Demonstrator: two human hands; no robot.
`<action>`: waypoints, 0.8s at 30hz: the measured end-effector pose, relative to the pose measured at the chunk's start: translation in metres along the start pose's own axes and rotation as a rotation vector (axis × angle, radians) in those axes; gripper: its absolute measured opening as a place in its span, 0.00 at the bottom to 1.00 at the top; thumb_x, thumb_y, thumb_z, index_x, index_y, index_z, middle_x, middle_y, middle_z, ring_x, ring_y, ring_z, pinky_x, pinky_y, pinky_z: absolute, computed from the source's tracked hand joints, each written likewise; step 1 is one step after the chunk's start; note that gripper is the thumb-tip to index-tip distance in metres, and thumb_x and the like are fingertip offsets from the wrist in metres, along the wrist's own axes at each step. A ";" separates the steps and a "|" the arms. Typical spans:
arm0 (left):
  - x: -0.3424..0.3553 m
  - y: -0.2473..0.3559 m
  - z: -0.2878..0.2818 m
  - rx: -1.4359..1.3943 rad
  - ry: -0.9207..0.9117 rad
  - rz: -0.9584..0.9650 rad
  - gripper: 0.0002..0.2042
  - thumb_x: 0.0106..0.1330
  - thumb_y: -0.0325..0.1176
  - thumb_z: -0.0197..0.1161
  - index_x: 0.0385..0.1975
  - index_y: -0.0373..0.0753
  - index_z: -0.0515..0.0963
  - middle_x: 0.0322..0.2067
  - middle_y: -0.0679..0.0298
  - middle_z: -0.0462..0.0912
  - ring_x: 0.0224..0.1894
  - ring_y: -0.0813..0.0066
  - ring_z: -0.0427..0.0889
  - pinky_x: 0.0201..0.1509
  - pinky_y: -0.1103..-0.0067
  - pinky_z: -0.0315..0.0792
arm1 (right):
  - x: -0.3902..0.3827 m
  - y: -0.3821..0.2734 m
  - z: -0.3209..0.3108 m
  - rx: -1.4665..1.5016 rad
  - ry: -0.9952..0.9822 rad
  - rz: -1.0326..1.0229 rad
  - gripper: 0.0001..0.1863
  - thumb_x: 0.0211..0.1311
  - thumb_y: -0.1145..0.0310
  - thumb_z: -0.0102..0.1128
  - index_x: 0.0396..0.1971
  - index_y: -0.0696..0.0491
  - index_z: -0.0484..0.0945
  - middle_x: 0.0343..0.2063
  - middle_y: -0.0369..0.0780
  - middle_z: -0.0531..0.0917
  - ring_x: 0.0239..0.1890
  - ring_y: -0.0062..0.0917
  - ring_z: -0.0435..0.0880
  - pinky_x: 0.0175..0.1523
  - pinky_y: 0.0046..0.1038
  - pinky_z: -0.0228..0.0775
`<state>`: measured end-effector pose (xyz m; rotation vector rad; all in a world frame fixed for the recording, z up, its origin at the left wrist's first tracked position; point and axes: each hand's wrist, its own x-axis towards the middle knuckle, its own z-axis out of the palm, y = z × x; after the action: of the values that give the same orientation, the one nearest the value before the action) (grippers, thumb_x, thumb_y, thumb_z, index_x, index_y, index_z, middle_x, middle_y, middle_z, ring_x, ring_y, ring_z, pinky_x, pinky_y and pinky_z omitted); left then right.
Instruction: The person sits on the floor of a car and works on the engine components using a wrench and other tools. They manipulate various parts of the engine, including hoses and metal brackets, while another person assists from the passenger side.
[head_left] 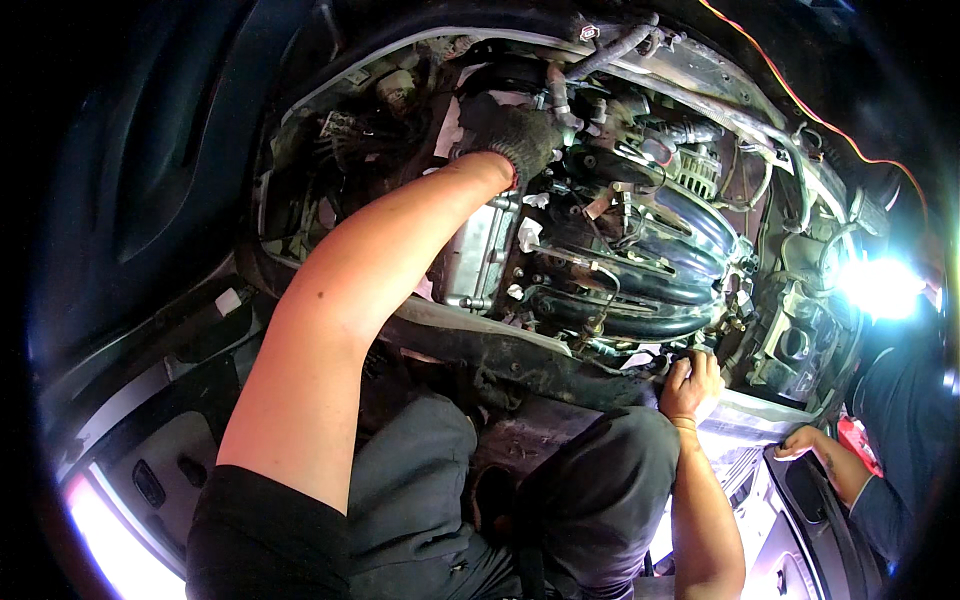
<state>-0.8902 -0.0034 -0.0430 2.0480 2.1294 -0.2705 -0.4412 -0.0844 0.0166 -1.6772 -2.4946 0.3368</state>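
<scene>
An exposed engine lies in front of me, with a black ribbed intake manifold [660, 270] and a silver valve cover [480, 250] to its left. My left hand [515, 135], in a dark grey knitted glove, reaches over the far end of the valve cover, beside a bent hose [560, 95]. Its fingers blend into the dark parts, so I cannot make out their grip. My right hand [692, 385] is bare, with a thin cord at the wrist. Its fingers are curled at the near rim of the engine opening, below the manifold; whatever they hold is hidden.
On the right, another person's hand [798, 442] rests near a dark panel. A bright lamp [882, 288] glares above it. An orange cable [800, 95] hangs at the upper right. My knees [605, 480] are bent close to the metal rim [480, 325].
</scene>
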 end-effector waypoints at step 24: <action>-0.136 0.054 -0.017 -0.359 -0.325 -0.049 0.17 0.68 0.42 0.55 0.52 0.43 0.74 0.46 0.50 0.82 0.49 0.53 0.82 0.49 0.63 0.76 | -0.001 0.007 0.003 -0.044 -0.053 0.021 0.09 0.58 0.64 0.51 0.33 0.52 0.77 0.34 0.43 0.78 0.39 0.41 0.77 0.42 0.40 0.65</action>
<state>-0.8305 -0.1286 0.0073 1.6297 1.8728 -0.1939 -0.4349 -0.0834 0.0120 -1.7349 -2.5418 0.3353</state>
